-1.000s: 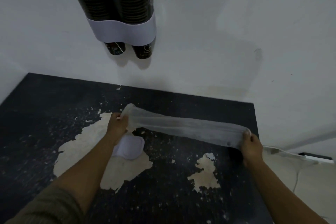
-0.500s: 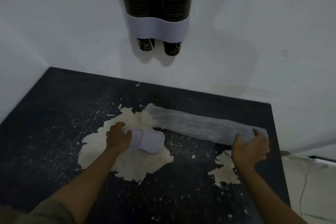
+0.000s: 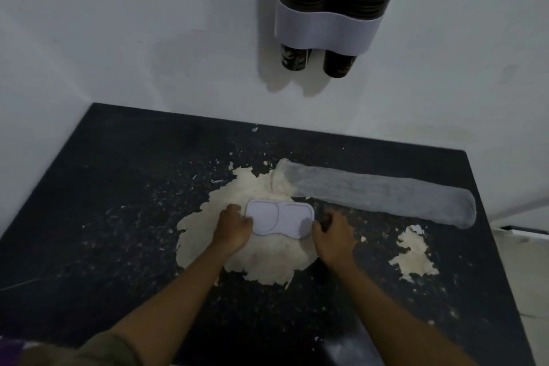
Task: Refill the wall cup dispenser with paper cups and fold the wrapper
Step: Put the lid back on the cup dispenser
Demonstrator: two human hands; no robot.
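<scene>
Dark chipped table (image 3: pixel 118 217), both hands' fingers gripping white lid (image 3: pixel 279 218) ends, wrapper (image 3: pixel 374 193) beside

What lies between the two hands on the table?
In the head view, the white lid lies flat between the left hand and the right hand; each hand touches one end of it.

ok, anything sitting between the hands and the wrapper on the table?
Nothing visible. Both the left hand and the right hand are on the white lid, one at each end. The wrapper lies flat just behind and to the right, with only bare table between.
</scene>
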